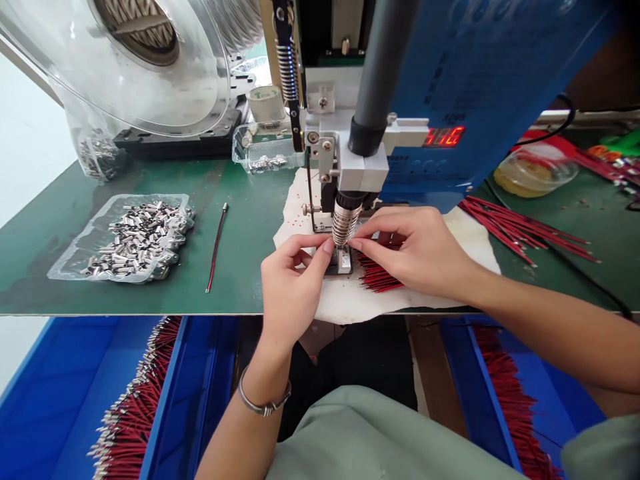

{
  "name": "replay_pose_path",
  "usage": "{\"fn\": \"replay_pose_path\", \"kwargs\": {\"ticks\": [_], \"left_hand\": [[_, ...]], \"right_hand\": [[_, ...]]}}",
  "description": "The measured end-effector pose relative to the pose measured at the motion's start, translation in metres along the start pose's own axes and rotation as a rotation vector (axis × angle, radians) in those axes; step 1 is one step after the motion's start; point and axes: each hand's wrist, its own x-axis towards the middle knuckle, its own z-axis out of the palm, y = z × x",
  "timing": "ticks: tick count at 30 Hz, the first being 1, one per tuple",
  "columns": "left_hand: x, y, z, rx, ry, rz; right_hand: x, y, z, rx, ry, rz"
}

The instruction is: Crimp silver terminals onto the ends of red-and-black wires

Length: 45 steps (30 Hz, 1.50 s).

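Observation:
Both of my hands meet at the spring-wrapped tip [346,223] of a soldering machine [365,163]. My left hand [297,280] pinches with thumb and forefinger at the left of the tip; whatever it holds is too small to make out. On the other side, my right hand [415,250] has thumb and forefinger closed close to the tip, and its grip is hidden too. Below the tip sits a small metal fixture [344,260]. Under my right hand lies a bundle of red and black wires [381,275] on white paper [345,303].
A clear tray of metal connectors [145,240] and one finished-looking wire [217,250] lie at left. Blue bins [165,400] below hold red wires. More wires [525,230] and a plastic bowl [537,173] are at right. A large clear reel [200,80] stands at back left.

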Motion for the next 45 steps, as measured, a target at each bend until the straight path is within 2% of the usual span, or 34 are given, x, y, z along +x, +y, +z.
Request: {"fn": "replay_pose_path", "kwargs": {"ticks": [20, 24, 31, 45], "left_hand": [[-0.002, -0.003, -0.002, -0.008, -0.010, -0.007], [-0.002, -0.003, -0.002, -0.009, -0.014, -0.002], [-0.002, -0.003, -0.002, -0.012, -0.017, -0.001], [-0.002, -0.002, -0.003, -0.065, -0.030, -0.007]], "right_hand": [[-0.003, 0.000, 0.004, 0.008, 0.012, -0.012], [-0.002, 0.002, 0.003, -0.019, 0.010, -0.075], [0.002, 0.010, -0.001, -0.091, -0.057, -0.291], [0.002, 0.015, -0.006, -0.161, -0.055, -0.373]]}}
